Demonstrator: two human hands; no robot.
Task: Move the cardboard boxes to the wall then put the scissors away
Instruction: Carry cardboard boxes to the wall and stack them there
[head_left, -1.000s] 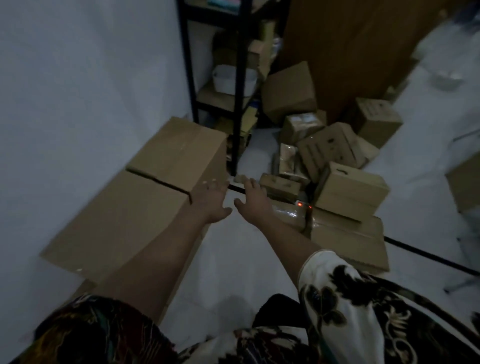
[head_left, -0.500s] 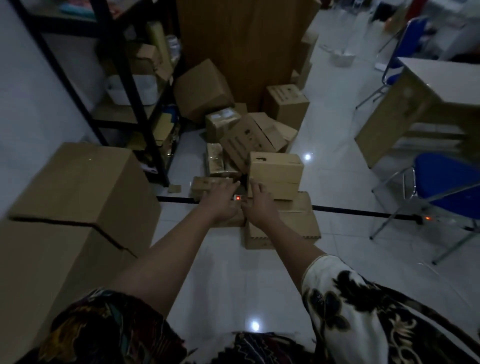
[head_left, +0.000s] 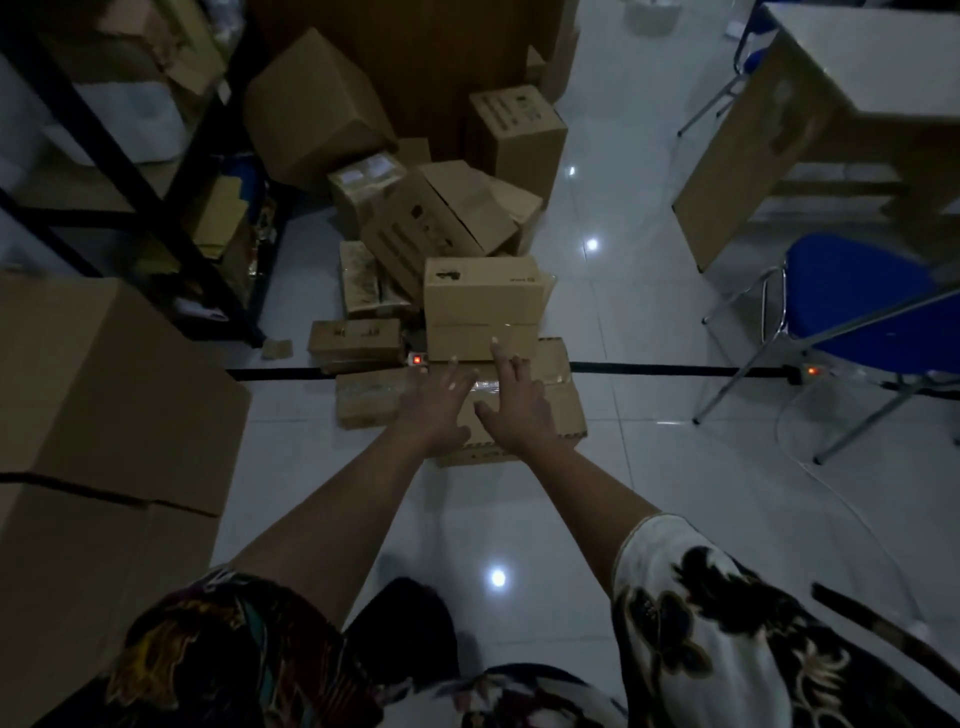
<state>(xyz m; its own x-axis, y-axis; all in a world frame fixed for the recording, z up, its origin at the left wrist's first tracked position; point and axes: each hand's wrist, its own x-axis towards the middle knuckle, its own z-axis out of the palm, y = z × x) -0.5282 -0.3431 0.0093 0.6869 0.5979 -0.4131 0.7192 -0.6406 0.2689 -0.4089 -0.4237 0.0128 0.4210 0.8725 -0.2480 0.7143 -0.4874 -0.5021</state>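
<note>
Likely the small closed carton (head_left: 480, 291) perched at the twelve o'clock edge of the pile is light enough for two hands: it looks stiff and square-edged, its plain cardboard faces offer decent friction, and the sensible grip is with palms on its two short ends, or under its bottom edge where it overhangs the flat taped box (head_left: 556, 400) beneath. That lower box, wider and shallower and crossed by shiny tape, may be slippery there and is better taken by its bare corners. Both hands hover over it: the left hand (head_left: 441, 402) with fingers spread and holding nothing, the right hand (head_left: 511, 410) likewise splayed, its index finger reaching up to the small carton's front face, though in this dim light I cannot tell if it touches. The pile sits on the tiled floor (head_left: 649, 322) straight ahead, across a black cable (head_left: 675, 370). Two large cartons (head_left: 104, 395) already stand at nine o'clock by the wall, beside the black shelf rack (head_left: 156, 202). No scissors are visible.
</note>
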